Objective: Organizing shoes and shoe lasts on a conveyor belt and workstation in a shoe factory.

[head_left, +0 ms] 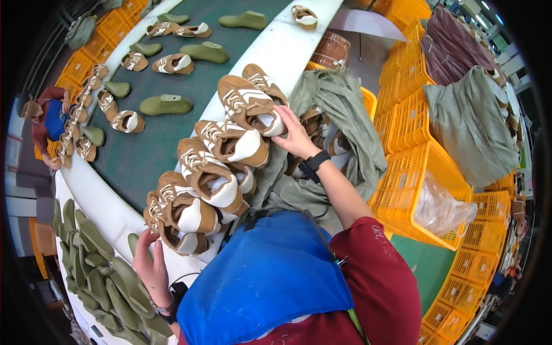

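Note:
A row of brown-and-white sneakers (210, 175) lies piled along the white table edge in front of me. My right hand (298, 136) is closed around the white heel of a brown sneaker (244, 103) near the far end of this row, thumb on one side and fingers on the other. My left hand (152, 263) is by the near end, its fingers apart and its fingertips against the lowest sneaker (178, 234). Part of that sneaker is hidden under the others.
Green shoe lasts (106, 276) are heaped at the lower left. More sneakers and lasts ride on the green conveyor (201, 86). A grey cloth (345, 98) drapes a crate of shoes at my right, beside stacked yellow crates (422, 184). Another person (49, 118) works at far left.

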Demonstrator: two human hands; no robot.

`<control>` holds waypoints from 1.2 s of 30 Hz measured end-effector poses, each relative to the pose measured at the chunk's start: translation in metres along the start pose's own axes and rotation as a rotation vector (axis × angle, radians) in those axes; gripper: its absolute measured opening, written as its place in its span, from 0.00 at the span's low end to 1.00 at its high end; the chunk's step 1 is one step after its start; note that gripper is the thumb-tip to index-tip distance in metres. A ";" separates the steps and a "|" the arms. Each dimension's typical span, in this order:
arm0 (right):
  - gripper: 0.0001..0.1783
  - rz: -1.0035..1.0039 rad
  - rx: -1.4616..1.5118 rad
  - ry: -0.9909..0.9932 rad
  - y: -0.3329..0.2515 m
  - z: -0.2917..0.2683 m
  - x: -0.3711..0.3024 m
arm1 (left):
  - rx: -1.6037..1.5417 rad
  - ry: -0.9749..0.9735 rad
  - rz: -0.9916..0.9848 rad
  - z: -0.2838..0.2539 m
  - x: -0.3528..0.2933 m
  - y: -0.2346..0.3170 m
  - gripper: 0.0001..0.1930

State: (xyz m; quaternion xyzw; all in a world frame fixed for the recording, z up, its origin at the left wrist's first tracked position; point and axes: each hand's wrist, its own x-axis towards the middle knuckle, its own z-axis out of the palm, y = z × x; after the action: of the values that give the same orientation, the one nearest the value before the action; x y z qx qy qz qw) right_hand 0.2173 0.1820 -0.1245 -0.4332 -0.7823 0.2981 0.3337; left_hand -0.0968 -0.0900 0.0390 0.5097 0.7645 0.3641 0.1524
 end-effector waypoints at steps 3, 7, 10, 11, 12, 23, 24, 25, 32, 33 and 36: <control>0.39 0.251 0.405 0.122 0.028 -0.011 -0.007 | 0.038 0.007 -0.057 -0.001 -0.005 -0.004 0.15; 0.27 0.977 0.507 -0.083 0.167 -0.049 -0.039 | 0.052 -0.007 -0.106 0.002 0.000 0.001 0.15; 0.23 0.434 -0.926 0.353 0.328 -0.056 -0.126 | 0.031 -0.061 -0.118 0.005 0.018 -0.002 0.14; 0.23 0.413 -0.894 0.324 0.321 -0.045 -0.112 | 0.057 -0.034 -0.150 0.005 0.011 -0.003 0.14; 0.26 0.620 -0.697 0.072 0.296 -0.047 -0.091 | 0.088 -0.002 -0.180 0.003 0.002 -0.001 0.14; 0.14 0.832 0.164 -0.085 0.143 0.001 -0.118 | 0.096 -0.130 -0.137 0.014 0.021 0.012 0.15; 0.14 0.828 0.420 -0.010 0.116 -0.007 -0.117 | 0.091 -0.123 -0.136 0.014 0.021 0.011 0.15; 0.14 0.833 0.647 0.094 0.086 -0.015 -0.117 | 0.070 -0.110 -0.132 0.015 0.022 0.008 0.14; 0.26 0.398 1.262 0.190 -0.045 -0.080 -0.118 | -0.022 -0.129 0.036 0.020 0.039 0.010 0.14; 0.26 0.378 1.256 0.175 -0.059 -0.079 -0.113 | -0.044 -0.163 0.054 0.019 0.040 0.016 0.14; 0.26 0.317 1.323 0.232 -0.111 -0.079 -0.095 | -0.103 -0.187 0.194 0.016 0.036 0.010 0.15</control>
State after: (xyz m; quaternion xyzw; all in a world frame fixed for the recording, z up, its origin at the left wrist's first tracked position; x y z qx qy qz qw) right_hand 0.2639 0.0633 -0.0178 -0.2769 -0.3224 0.7098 0.5618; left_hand -0.0963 -0.0489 0.0396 0.6046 0.6742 0.3667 0.2131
